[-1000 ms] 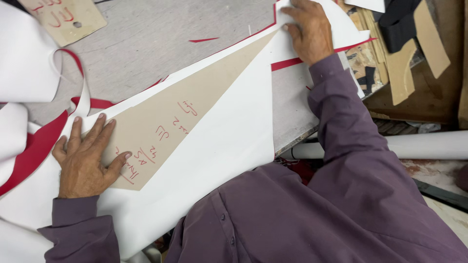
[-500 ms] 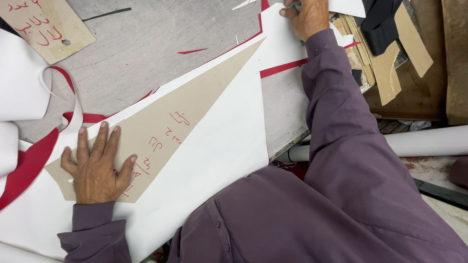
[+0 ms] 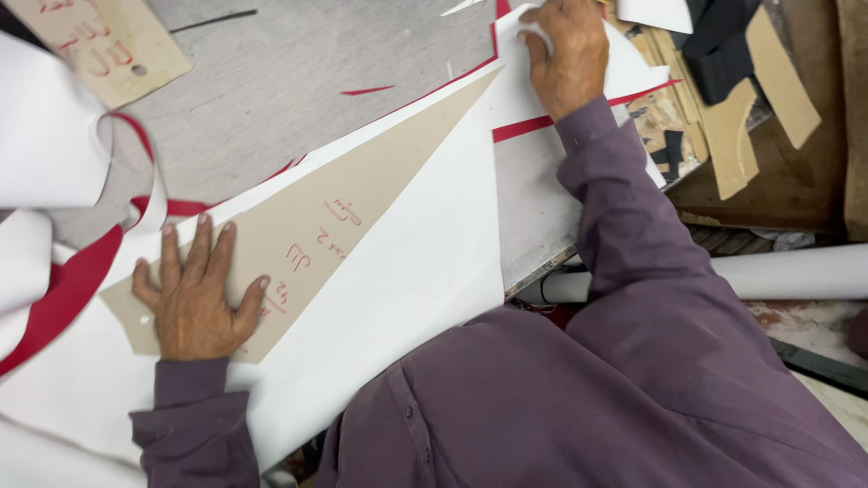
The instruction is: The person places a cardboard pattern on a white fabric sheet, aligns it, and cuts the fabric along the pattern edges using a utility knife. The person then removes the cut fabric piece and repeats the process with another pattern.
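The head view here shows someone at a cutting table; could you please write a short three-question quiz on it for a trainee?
1. True or false: the left hand lies flat, fingers spread, on the tan triangular template.
2. Which lies directly under the template: A) the white sheet, B) a black cloth, C) a metal tray?
3. Fill in: the right hand is at the template's ______ end, far from the left hand.

Key
1. True; the palm presses on the wide end.
2. A; the sheet shows white on both long sides of the template, over the grey table.
3. Pointed; whether the right hand holds a tool cannot be told.
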`<state>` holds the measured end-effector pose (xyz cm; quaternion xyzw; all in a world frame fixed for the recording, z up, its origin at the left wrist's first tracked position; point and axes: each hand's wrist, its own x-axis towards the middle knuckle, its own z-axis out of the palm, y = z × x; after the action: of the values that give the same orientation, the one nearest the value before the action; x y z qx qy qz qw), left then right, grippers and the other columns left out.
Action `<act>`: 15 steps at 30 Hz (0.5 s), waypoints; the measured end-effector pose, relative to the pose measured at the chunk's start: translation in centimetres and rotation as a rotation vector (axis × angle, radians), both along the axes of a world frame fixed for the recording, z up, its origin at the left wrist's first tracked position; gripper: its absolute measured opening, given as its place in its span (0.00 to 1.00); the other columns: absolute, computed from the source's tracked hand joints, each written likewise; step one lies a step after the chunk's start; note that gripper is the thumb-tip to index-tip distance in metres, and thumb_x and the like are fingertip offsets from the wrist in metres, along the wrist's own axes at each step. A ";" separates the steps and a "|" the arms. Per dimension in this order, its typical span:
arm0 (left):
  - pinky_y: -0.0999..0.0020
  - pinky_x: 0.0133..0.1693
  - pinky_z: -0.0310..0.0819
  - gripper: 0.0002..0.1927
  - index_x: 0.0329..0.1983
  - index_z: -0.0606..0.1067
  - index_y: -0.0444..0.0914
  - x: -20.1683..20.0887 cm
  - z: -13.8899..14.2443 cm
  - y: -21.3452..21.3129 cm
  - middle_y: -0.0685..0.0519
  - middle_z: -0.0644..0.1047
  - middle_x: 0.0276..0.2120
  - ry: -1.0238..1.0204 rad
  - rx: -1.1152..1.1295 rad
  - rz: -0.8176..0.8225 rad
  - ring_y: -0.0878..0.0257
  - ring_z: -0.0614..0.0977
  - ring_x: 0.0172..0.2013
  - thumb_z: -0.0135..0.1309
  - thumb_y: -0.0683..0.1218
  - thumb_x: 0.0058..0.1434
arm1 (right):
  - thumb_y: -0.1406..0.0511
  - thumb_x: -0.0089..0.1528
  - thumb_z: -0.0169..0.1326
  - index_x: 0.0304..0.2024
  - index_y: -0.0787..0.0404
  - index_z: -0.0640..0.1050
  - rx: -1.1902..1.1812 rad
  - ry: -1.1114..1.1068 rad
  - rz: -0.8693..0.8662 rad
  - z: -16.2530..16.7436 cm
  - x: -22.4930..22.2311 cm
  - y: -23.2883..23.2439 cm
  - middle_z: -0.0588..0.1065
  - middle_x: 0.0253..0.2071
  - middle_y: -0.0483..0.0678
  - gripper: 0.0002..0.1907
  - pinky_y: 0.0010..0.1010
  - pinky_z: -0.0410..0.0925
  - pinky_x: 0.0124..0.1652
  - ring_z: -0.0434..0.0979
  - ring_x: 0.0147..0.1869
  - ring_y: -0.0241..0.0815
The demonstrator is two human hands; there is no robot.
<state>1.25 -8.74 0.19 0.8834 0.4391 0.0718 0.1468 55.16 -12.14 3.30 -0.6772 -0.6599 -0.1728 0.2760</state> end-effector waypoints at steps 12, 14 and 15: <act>0.34 0.69 0.43 0.37 0.75 0.64 0.44 -0.2 -0.2 1.3 0.47 0.60 0.76 -0.128 -0.081 0.108 0.46 0.55 0.75 0.58 0.58 0.65 | 0.59 0.61 0.74 0.53 0.65 0.83 -0.253 0.261 0.079 -6.6 -6.1 -4.3 0.73 0.66 0.63 0.24 0.55 0.62 0.72 0.67 0.76 0.64; 0.40 0.74 0.51 0.33 0.78 0.63 0.44 -1.8 0.2 2.9 0.48 0.59 0.78 -0.242 -0.029 0.210 0.48 0.57 0.78 0.57 0.54 0.72 | 0.55 0.57 0.77 0.51 0.69 0.81 -0.244 0.304 0.068 -7.4 -6.5 -4.3 0.72 0.67 0.66 0.30 0.58 0.61 0.70 0.66 0.75 0.68; 0.39 0.68 0.52 0.34 0.76 0.65 0.42 -2.6 0.4 3.7 0.46 0.60 0.76 -0.153 0.064 0.230 0.44 0.58 0.75 0.60 0.53 0.69 | 0.55 0.57 0.77 0.51 0.69 0.81 -0.231 0.273 0.069 -7.8 -6.7 -4.3 0.71 0.68 0.66 0.30 0.60 0.58 0.71 0.65 0.76 0.69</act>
<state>-1.31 -5.03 0.62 0.8235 0.5224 0.1693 0.1423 48.49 -16.42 -4.51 -0.6983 -0.6547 0.0072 0.2892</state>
